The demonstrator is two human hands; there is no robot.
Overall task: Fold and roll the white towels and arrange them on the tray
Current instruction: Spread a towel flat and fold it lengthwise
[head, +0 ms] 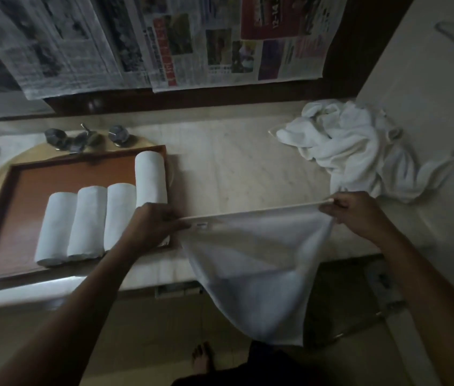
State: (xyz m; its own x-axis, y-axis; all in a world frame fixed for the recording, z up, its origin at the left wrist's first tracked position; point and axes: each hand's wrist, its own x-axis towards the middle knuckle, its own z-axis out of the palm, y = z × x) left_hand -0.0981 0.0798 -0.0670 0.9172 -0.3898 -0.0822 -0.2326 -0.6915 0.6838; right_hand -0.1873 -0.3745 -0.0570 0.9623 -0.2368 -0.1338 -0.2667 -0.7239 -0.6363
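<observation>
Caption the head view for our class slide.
Left hand and right hand stretch a white towel beside a tray of four rolled towels.

Four rolled towels [86,221] on tray [53,179]; flat towel [253,268] hangs.

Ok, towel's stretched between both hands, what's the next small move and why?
Probably lay the towel flat on the bare counter between the tray and the pile. The left hand and right hand pinch its top corners, it hangs unfolded past the counter's edge, and folding needs a flat surface.
</observation>
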